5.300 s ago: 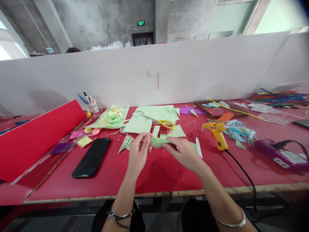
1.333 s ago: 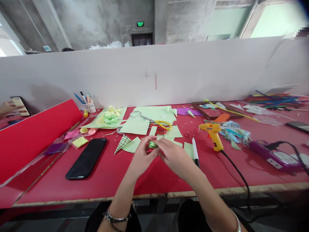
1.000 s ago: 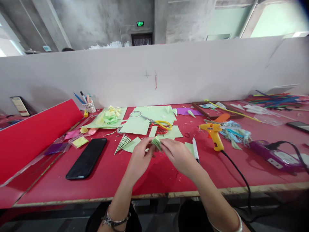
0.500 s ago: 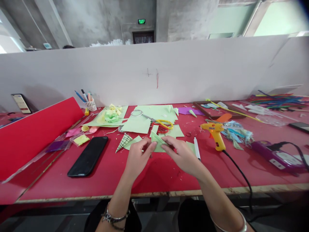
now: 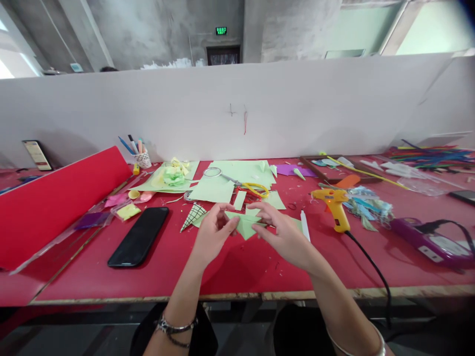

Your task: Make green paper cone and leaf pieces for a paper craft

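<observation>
Between my hands is a piece of light green paper (image 5: pixel 245 228), folded, with a point facing down toward me. My left hand (image 5: pixel 213 231) pinches its left side between thumb and fingers. On the other side my right hand (image 5: pixel 278 230) has its thumb and fingers at the paper's right edge. Just beyond lie a small green paper strip (image 5: pixel 239 200) and scissors with yellow handles (image 5: pixel 256 189). A grid-patterned paper cone (image 5: pixel 193 216) rests left of my left hand. To the right of my right hand is a white marker (image 5: pixel 305 226).
A black phone (image 5: pixel 139 237) lies at left, near a red board (image 5: pixel 63 202). At right are a yellow glue gun (image 5: pixel 336 205) with a trailing cord and a purple power strip (image 5: pixel 430 242). Green sheets (image 5: pixel 213 189) and a pen cup (image 5: pixel 142 159) stand farther back.
The paper in my hands has turned from an upward-pointing fold to a wider shape pointing down. My fingers have shifted to its two sides, and the view has moved slightly.
</observation>
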Action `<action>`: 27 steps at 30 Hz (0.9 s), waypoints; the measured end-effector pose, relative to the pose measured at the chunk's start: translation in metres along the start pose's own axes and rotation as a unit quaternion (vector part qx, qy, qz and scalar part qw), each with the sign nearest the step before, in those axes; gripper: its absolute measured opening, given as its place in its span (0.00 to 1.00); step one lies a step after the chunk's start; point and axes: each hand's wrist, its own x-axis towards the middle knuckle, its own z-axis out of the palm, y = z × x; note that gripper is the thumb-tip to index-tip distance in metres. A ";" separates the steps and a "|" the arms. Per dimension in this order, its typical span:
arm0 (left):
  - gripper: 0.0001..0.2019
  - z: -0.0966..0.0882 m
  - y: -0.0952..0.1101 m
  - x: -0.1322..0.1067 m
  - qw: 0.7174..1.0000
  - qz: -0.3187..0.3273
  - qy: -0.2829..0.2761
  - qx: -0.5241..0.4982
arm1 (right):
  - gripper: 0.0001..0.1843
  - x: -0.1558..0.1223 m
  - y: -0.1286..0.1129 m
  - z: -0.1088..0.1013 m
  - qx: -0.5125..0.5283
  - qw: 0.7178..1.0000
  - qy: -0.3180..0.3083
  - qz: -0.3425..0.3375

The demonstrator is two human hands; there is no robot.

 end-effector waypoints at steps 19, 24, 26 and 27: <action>0.10 0.000 -0.003 -0.004 0.994 0.013 -0.081 0.068 | 0.05 0.003 0.012 0.002 -0.001 0.999 0.036 -0.021; 0.14 0.009 -0.003 -0.008 0.981 0.037 -0.091 0.168 | 0.05 0.001 0.011 0.004 -0.029 0.999 0.006 -0.037; 0.14 0.010 -0.003 -0.008 0.974 0.045 -0.098 0.198 | 0.06 0.000 0.013 0.003 -0.041 0.999 0.004 -0.035; 0.14 0.010 -0.003 -0.008 0.972 0.052 -0.097 0.205 | 0.07 0.000 0.015 0.000 -0.047 0.998 0.004 -0.034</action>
